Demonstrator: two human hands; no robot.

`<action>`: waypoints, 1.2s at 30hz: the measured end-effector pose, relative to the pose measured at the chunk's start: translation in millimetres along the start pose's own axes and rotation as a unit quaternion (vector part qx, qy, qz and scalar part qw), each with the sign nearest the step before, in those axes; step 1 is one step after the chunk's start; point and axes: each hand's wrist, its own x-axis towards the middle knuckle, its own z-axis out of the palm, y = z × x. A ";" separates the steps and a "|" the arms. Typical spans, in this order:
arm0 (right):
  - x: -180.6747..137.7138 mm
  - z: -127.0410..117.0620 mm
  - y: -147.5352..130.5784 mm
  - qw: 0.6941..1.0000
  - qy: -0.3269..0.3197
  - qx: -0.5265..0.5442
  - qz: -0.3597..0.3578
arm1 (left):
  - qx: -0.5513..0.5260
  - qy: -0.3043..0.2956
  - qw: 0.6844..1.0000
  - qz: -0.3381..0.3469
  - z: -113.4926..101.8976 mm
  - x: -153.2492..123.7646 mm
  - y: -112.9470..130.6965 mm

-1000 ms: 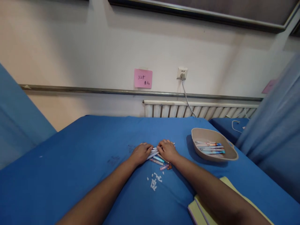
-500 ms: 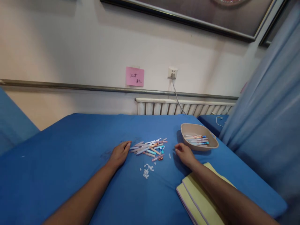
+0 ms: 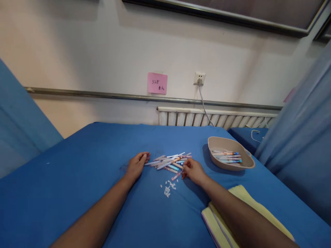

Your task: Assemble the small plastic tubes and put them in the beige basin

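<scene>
A heap of pens (image 3: 165, 163) in pale, pink, blue and orange colours lies on the blue-covered bed. My left hand (image 3: 137, 166) rests at the heap's left end, fingers stretched out and loosely bent beside the pen tips. At the other end, my right hand (image 3: 194, 171) has its thumb and fingers pinched on a pen; the fingers hide most of it. A pink pen (image 3: 176, 176) lies tilted just below that hand. Several small white pieces (image 3: 168, 190) are scattered in front of the heap.
A beige basket (image 3: 216, 162) holding several pens stands to the right. Near my right forearm lies a folded yellow cloth (image 3: 214, 220). Behind the bed are a radiator (image 3: 186, 117) and a wall socket (image 3: 199, 79). A blue curtain (image 3: 302, 137) hangs at right.
My right hand has moved left from open bed surface onto the heap's right end. The pink pen there has turned. The left hand stays by the heap, and the view has shifted slightly.
</scene>
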 end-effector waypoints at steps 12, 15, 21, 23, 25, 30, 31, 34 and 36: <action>-3.3 -7.3 9.9 0.981 -0.091 0.168 -0.047 | 0.104 -0.100 0.989 0.040 -13.1 -4.3 13.5; -5.6 -4.4 11.2 0.978 -0.100 0.169 -0.070 | 0.184 -0.137 0.965 0.127 -9.5 -12.7 21.3; -8.2 -4.8 9.8 0.983 -0.098 0.132 -0.080 | 0.221 -0.159 0.934 0.230 0.5 -21.9 25.2; -9.1 -5.8 8.1 0.984 -0.100 0.127 -0.076 | 0.223 -0.163 0.933 0.233 2.2 -23.0 25.9; -10.0 -6.6 6.4 0.984 -0.105 0.125 -0.075 | 0.224 -0.167 0.932 0.231 2.8 -23.1 26.2; -11.0 -7.1 5.2 0.983 -0.110 0.125 -0.081 | 0.222 -0.164 0.932 0.235 3.1 -20.4 23.0; -11.1 -7.0 5.6 0.983 -0.109 0.125 -0.082 | 0.222 -0.161 0.932 0.236 3.3 -19.9 22.4; -10.9 -6.3 6.9 0.984 -0.106 0.121 -0.082 | 0.219 -0.154 0.934 0.236 4.1 -19.2 22.0; -10.6 -5.6 7.4 0.984 -0.104 0.120 -0.081 | 0.215 -0.151 0.936 0.236 4.6 -19.0 22.8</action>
